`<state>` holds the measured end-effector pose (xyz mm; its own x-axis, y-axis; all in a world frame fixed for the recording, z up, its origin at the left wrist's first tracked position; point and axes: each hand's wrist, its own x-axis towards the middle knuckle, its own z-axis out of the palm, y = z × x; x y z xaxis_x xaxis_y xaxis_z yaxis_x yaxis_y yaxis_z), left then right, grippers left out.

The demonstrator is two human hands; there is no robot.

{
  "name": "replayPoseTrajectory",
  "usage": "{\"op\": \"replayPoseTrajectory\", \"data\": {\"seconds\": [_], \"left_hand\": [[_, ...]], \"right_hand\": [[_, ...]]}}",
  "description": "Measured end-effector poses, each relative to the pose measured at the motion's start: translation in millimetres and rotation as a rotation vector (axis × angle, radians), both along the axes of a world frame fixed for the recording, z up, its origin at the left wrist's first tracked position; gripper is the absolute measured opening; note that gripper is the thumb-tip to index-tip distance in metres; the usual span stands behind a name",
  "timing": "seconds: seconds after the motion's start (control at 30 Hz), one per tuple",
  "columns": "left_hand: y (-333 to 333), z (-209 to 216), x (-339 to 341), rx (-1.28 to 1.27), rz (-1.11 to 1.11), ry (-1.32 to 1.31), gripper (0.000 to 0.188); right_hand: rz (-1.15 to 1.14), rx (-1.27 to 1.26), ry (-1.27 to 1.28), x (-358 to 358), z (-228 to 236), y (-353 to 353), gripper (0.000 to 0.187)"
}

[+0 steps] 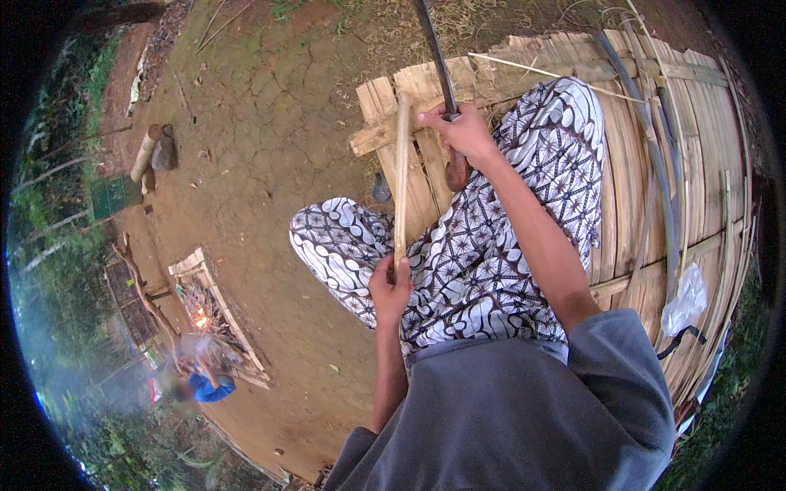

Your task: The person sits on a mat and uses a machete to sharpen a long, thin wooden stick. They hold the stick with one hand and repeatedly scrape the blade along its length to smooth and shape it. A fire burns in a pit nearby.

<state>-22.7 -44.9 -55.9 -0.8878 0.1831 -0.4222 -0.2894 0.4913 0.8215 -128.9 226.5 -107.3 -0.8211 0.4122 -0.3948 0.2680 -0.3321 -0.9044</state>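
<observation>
My left hand [390, 288] is closed round the lower end of a pale bamboo strip [401, 176], close to my lap. The strip stands lengthwise away from me, its far end over the slatted bamboo platform. My right hand [467, 135] grips a long knife [438, 61] with a dark blade pointing away and a brown wooden handle [458, 172] showing below the fingers. Its thumb and fingertips reach toward the strip's far end; whether they touch it I cannot tell. Patterned black-and-white cloth [483, 237] covers my bent legs between the hands.
I sit on the bamboo platform [614, 180]. Long dark strips [655, 155] and a clear plastic bag [684, 299] lie at its right. Shavings [401, 33] litter the ground beyond. At the left, a person in blue [211, 386] is beside a small smoking fire [201, 317]; a log [146, 153] lies farther off.
</observation>
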Motion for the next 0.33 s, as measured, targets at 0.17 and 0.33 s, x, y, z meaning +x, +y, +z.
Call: {"op": "replayPoseTrajectory", "data": {"seconds": [0.17,0.33], "left_hand": [[1,34,-17,-0.279,-0.132,0.48,0.028],[-29,132,-17,0.185,-0.052,0.387,0.031]], "right_hand": [[0.016,0.113,-0.065,0,-5,0,0.038],[0.073,0.033,-0.104,-3,5,-6,0.038]]}}
